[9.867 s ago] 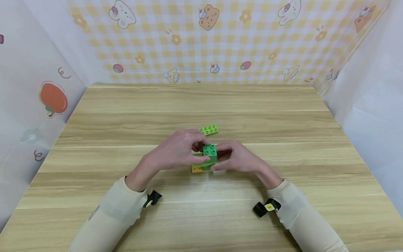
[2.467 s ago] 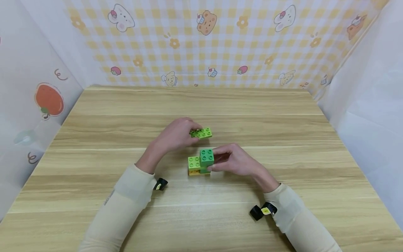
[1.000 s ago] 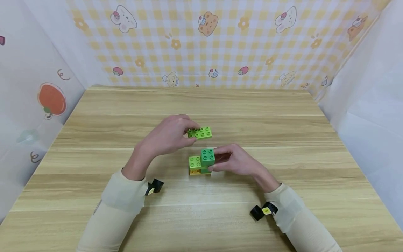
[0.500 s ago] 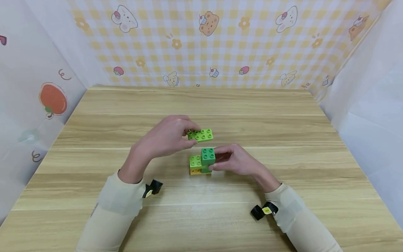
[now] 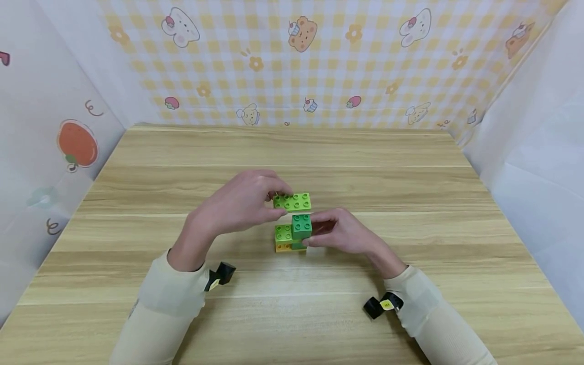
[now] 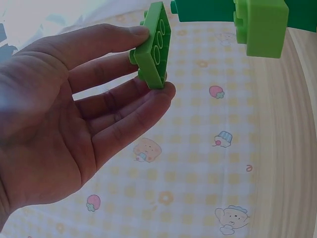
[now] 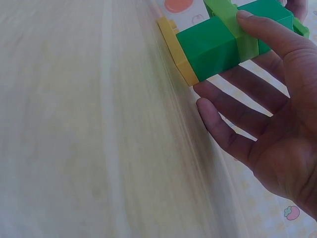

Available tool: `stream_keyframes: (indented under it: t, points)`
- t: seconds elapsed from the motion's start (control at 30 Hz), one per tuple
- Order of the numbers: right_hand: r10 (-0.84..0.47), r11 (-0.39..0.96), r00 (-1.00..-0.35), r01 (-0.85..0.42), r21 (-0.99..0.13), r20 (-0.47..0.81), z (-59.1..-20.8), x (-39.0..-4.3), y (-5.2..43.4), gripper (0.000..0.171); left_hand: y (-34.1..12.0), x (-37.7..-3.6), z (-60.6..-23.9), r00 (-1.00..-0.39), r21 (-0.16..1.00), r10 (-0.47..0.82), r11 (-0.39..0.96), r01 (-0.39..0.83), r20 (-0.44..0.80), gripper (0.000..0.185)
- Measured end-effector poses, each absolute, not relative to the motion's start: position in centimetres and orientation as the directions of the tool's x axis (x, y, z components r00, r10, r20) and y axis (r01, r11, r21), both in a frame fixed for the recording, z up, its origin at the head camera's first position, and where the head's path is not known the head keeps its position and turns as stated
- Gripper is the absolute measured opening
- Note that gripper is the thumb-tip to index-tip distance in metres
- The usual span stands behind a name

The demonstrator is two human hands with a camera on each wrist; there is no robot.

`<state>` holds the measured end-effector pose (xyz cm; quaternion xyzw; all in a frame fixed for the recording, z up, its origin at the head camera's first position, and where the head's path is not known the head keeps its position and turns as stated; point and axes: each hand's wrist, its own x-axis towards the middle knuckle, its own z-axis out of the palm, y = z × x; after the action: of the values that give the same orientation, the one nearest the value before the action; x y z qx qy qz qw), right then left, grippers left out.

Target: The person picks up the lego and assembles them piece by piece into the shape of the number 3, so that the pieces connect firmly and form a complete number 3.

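My left hand (image 5: 239,203) pinches a lime-green building brick plate (image 5: 302,201) by its left end, thumb on the near side and fingers on the far side. In the left wrist view the plate (image 6: 154,47) hangs in the air, its hollow underside facing the stack. Just in front stands a small brick stack: an orange-yellow plate (image 5: 283,248) at the bottom, a green block (image 7: 210,52), a lime plate (image 5: 283,234) jutting left, and a green block (image 5: 301,229) on top. My right hand (image 5: 347,233) grips the stack from its right side, thumb on the lime layer.
A wood-grain table (image 5: 292,314) lies under everything. Behind it rises a yellow checked cloth (image 5: 274,76) with cartoon prints, and pale sheets (image 5: 534,126) close off both sides. Black wrist cameras (image 5: 374,306) stick out from the cuffs.
Earlier both hands were on the stack while the loose lime plate lay behind it. My left hand has since taken that plate, lifted it and brought it nearer the stack. The right hand holds still.
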<state>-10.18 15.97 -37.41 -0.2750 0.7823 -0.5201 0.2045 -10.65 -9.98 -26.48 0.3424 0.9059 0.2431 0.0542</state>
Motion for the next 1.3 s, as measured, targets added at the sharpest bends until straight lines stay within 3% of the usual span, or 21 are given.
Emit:
stream_keyframes:
  t: [1.3]
  points:
    - [-0.648, 0.298, -0.761, -0.213, -0.93, -0.033, -37.6, -10.4, 15.9, 0.034, -9.9, -9.4, -26.3, -0.707, 0.49, 0.706, 0.606, 0.627, 0.031, 0.017]
